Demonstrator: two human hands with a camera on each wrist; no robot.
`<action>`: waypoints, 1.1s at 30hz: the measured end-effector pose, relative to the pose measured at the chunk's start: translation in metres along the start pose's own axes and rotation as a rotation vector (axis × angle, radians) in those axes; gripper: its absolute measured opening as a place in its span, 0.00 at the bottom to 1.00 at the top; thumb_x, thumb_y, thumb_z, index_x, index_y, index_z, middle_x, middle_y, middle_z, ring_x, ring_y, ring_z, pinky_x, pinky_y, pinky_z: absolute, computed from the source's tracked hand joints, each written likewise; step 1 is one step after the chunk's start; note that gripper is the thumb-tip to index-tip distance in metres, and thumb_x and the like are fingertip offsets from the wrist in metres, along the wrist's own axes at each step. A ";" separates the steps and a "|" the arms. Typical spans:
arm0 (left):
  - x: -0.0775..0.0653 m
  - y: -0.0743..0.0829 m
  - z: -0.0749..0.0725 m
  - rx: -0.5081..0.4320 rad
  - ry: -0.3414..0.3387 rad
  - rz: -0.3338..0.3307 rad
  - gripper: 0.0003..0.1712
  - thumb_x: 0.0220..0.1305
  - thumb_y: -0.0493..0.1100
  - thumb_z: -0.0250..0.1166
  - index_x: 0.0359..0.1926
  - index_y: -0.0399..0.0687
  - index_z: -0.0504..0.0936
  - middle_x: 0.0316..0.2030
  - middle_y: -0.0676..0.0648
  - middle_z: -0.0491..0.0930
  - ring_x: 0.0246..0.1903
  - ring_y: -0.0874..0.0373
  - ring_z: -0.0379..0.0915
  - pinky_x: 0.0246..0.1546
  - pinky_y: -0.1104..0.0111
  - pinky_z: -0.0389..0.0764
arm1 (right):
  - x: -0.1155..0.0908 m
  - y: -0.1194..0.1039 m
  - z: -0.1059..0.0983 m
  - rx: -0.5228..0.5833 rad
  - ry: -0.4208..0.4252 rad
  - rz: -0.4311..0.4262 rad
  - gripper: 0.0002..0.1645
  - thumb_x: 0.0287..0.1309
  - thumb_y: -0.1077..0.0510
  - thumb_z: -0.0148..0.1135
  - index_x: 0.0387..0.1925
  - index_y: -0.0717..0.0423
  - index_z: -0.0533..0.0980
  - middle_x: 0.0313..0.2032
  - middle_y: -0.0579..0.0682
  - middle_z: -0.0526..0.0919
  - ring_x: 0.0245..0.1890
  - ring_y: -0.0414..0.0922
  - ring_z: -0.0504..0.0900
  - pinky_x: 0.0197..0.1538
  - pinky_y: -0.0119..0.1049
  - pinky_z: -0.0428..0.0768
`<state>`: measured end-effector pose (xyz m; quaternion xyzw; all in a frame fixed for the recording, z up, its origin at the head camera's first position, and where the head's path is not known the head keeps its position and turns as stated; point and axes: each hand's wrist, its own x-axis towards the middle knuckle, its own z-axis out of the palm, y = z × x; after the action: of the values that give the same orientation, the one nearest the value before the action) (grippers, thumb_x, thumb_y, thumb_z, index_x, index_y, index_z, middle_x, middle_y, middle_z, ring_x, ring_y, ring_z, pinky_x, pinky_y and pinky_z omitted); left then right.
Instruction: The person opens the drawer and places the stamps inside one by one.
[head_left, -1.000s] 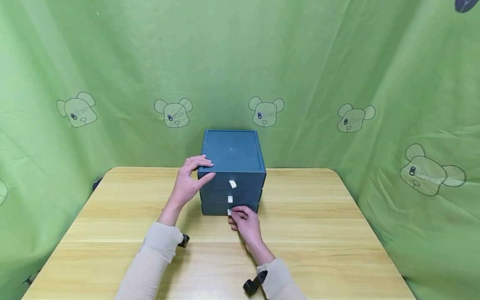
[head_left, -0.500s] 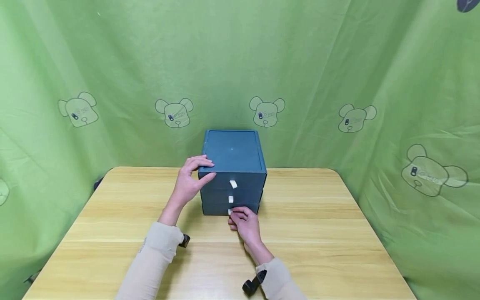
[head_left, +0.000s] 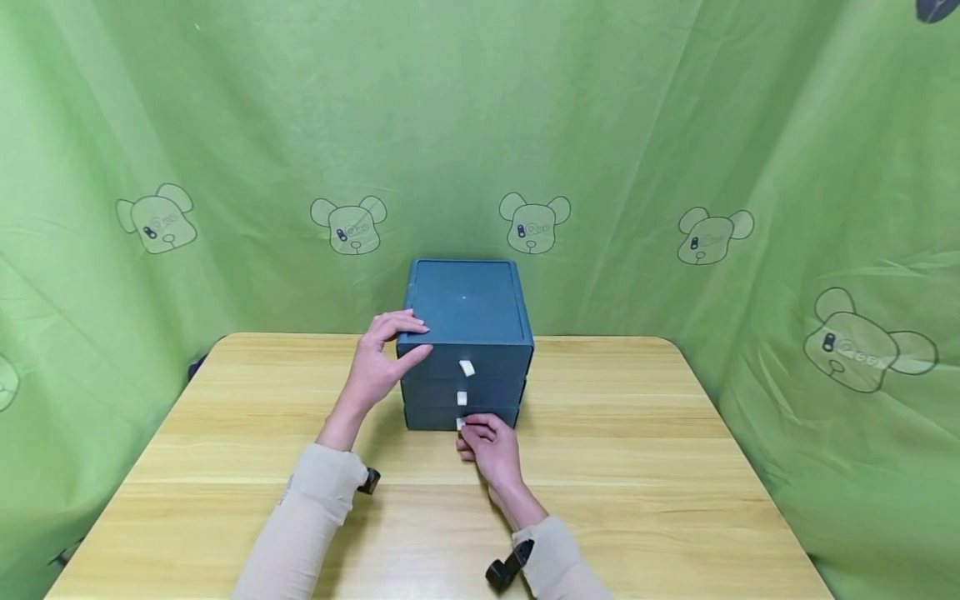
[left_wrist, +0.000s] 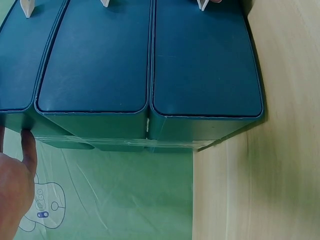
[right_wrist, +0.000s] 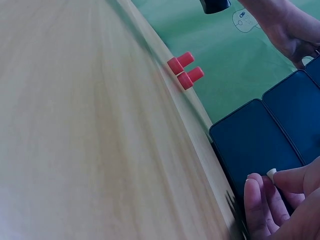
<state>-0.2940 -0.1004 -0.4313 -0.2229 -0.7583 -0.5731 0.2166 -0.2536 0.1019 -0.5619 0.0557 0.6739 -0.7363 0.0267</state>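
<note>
A dark blue box of three stacked drawers (head_left: 463,300) stands near the table's far edge. All drawer fronts look pushed in. My left hand (head_left: 377,357) rests on the upper left corner, fingers over the top and thumb at the front edge. My right hand (head_left: 493,450) pinches the small white handle (right_wrist: 271,173) of the bottom drawer (right_wrist: 250,137) between thumb and fingertips. White handles also sit on the top drawer (head_left: 495,362), where the handle is tilted, and on the middle drawer (head_left: 491,394). The drawers' insides are hidden.
The box stands on a light wood table (head_left: 637,467). Green curtains (head_left: 600,125) with bear-head drawings hang behind and at both sides. Two red stubby pieces (right_wrist: 187,77) show at the table's edge in the right wrist view.
Both hands keep their places on the box and the bottom handle. The drawers show no visible movement; the head view has shifted very slightly.
</note>
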 end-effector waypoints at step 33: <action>0.000 0.001 0.000 -0.007 0.003 0.010 0.13 0.61 0.34 0.75 0.48 0.41 0.87 0.56 0.40 0.82 0.69 0.47 0.67 0.72 0.48 0.63 | -0.021 0.000 -0.005 -0.022 -0.010 0.000 0.14 0.68 0.67 0.64 0.52 0.70 0.78 0.41 0.67 0.87 0.28 0.41 0.86 0.31 0.30 0.83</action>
<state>-0.2938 -0.1003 -0.4308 -0.2265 -0.7550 -0.5749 0.2196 -0.2321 0.1061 -0.5603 0.0517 0.6819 -0.7289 0.0308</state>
